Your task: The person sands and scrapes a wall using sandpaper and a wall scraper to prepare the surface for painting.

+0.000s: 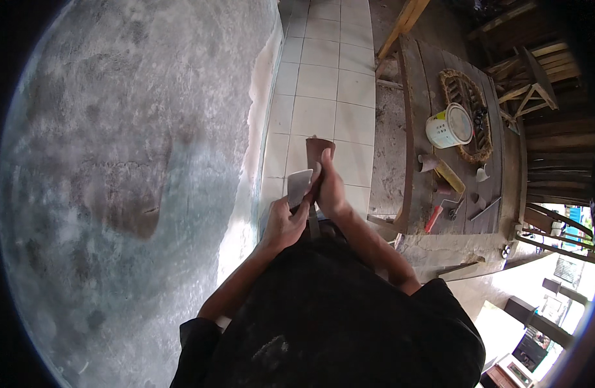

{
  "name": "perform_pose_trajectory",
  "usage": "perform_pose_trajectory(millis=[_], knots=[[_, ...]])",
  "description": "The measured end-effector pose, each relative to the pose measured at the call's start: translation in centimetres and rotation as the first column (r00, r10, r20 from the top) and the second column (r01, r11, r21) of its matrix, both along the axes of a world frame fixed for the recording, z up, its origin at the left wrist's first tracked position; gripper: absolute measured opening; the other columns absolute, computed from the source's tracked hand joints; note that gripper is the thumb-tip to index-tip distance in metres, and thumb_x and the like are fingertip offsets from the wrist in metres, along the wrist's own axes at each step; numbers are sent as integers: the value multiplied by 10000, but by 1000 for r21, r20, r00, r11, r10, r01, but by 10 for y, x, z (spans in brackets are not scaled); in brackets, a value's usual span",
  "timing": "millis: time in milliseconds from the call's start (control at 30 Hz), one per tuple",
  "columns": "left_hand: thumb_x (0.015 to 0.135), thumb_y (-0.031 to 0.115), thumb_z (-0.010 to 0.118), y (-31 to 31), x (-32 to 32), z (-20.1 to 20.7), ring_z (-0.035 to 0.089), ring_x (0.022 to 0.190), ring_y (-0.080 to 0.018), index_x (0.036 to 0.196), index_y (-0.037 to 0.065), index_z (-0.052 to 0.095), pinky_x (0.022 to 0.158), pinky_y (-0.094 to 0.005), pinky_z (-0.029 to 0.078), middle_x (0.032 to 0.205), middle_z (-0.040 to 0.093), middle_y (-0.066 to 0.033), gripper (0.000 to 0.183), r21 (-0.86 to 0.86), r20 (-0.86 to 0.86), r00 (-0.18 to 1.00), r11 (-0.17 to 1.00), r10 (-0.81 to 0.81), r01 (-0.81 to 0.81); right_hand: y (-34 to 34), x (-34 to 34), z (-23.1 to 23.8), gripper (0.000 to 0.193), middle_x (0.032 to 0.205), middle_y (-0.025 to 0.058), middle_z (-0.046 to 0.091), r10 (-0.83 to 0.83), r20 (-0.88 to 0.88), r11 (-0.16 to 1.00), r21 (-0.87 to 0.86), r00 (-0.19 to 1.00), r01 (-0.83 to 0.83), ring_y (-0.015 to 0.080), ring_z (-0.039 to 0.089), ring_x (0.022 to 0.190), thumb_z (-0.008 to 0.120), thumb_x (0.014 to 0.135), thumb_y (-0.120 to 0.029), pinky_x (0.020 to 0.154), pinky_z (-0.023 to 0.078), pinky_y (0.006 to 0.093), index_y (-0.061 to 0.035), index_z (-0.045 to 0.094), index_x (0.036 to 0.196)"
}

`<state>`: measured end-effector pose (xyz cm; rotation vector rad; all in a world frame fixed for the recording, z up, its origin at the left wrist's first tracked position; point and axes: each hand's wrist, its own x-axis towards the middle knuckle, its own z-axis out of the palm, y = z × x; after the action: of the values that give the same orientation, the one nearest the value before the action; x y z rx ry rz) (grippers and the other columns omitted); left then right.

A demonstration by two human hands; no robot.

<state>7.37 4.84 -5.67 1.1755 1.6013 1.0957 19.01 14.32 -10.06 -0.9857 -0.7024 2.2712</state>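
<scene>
two hands (287,225) (332,191) above white tiles (317,83), patchy wall (135,129), plank table (420,97)

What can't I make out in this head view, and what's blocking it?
All in the head view:
Right hand: most fingers, hidden by the hand itself and the brown curled sheet.
Pale flat piece: lower end, covered by the left hand.
Dark items beside the white bucket: too small.
Grey wall: left end, cut off by the dark rim.
</scene>
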Motion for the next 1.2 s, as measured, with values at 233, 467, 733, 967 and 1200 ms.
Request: perform_pose_trajectory(millis=[233,467,733,967,1200], knots=[[951,248,650,5,-19,17,463,501,-44,1113,-37,658,439,-240,367,699,570,13,329,-242,234,890,910,390,-336,13,-3,24,456,1303,87,570,-321,-476,941,-254,819,222,252,541,1198,379,1037,-407,1056,391,466,-69,502,1317],[970,232,625,3,-28,25,455,518,-52,1142,-46,643,450,-251,361,663,545,28,328,-207,165,892,899,421,-386,0,0,29,511,1420,82,496,-221,-561,960,-271,798,76,232,445,1330,384,1040,-382,1137,313,451,-84,385,1455],[998,147,539,0,-13,3,679,896,-171,1086,-61,649,746,-328,505,942,728,-156,252,-172,-205,975,977,89,-126,-29,-35,23,552,1480,75,379,-78,-76,992,90,994,84,159,356,1364,302,1074,-366,1139,253,306,-30,277,1511],[937,163,586,4,-35,10,697,710,-371,920,-57,655,594,-417,492,731,636,-254,231,-81,-194,973,987,124,-142,-37,-64,-16,596,1019,56,582,-201,85,953,247,976,174,136,534,971,395,1010,-555,838,407,284,-23,527,1241],[914,208,668,6,-85,-22,653,601,-228,906,-61,658,549,-373,489,724,679,-171,269,-51,-151,962,970,229,-239,2,-72,10,434,1042,109,646,-281,-238,938,-274,930,214,227,617,946,433,1014,-417,863,486,377,-56,550,1226]])
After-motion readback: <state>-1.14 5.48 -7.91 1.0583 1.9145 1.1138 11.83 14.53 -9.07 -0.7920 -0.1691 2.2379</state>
